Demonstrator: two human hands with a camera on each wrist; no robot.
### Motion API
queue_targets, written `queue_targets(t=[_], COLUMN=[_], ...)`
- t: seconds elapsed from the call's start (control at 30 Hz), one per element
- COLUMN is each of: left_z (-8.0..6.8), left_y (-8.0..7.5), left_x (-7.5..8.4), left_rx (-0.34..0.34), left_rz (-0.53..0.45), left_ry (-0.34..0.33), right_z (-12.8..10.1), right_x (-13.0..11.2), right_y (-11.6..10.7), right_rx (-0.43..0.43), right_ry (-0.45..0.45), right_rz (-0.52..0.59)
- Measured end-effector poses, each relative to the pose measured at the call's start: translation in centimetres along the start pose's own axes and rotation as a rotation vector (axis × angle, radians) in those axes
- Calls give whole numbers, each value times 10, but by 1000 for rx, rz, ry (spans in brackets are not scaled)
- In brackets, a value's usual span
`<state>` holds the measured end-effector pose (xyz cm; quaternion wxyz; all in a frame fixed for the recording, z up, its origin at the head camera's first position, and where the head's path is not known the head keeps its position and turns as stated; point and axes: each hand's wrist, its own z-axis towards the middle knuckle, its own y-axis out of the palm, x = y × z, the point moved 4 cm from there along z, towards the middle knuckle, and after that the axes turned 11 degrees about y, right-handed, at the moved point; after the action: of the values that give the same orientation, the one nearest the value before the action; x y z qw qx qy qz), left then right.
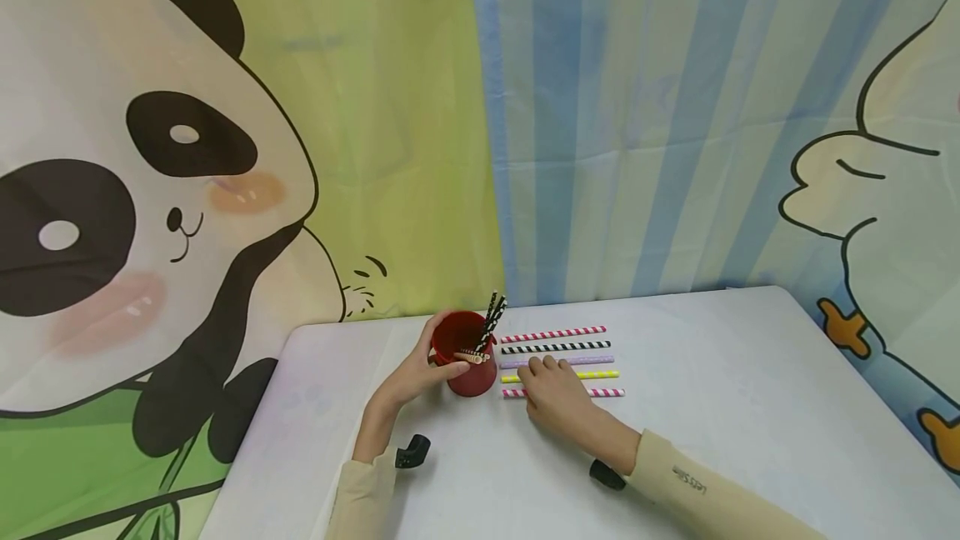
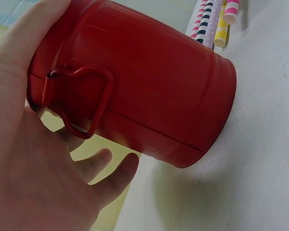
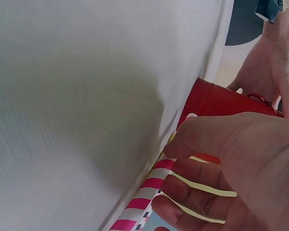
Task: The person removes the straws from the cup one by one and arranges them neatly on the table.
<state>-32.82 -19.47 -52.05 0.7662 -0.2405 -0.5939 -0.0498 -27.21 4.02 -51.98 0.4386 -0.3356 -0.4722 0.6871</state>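
So I've got my left hand (image 1: 420,373) wrapped around the red tin cup (image 1: 471,354), thumb over the rim side and fingers curled round the back near its little wire handle (image 2: 82,103). A couple of black-and-white straws (image 1: 493,315) are already standing in it, leaning toward the right. The cup sits on the white worktop (image 1: 750,407), just left of the row of five straws lying flat.

My right hand (image 1: 553,390) is laid over the middle of that row, fingers pretty much straight and pressing down, tips around the purple straw (image 1: 592,361) and the yellow straw (image 1: 600,374). It isn't gripping anything yet as far as I can see.

Stuff I reckon could go sideways:

- Paper straws roll. With flat fingers I could easily nudge the pink striped straw (image 1: 555,333) or the black striped straw (image 1: 558,347) out of line, or drag two at once when I only want one.
- The nearest pink one (image 1: 611,392) is half under my palm, so lifting my hand carelessly might flick it toward the worktop edge.
- In the left wrist view the cup looks tilted, though that may just be the camera angle. If I really do tip it too far, the straws inside slide out.
- Pinching too hard would kink a straw.
- Poking a new one in blind could knock against the ones already leaning there and pop them out.
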Motion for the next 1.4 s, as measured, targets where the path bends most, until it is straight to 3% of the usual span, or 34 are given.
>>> queue_targets(t=[0.83,1.4], left_z=[0,-1], left_y=[0,0], left_x=[1,2], left_rx=[4,-9], left_rz=[-6,-7], left_ry=[-3,9], right_z=[-4,-7], right_x=[-1,0], right_y=[6,-1], right_rx=[-13,-13], right_ry=[22,35], right_rz=[-11,53])
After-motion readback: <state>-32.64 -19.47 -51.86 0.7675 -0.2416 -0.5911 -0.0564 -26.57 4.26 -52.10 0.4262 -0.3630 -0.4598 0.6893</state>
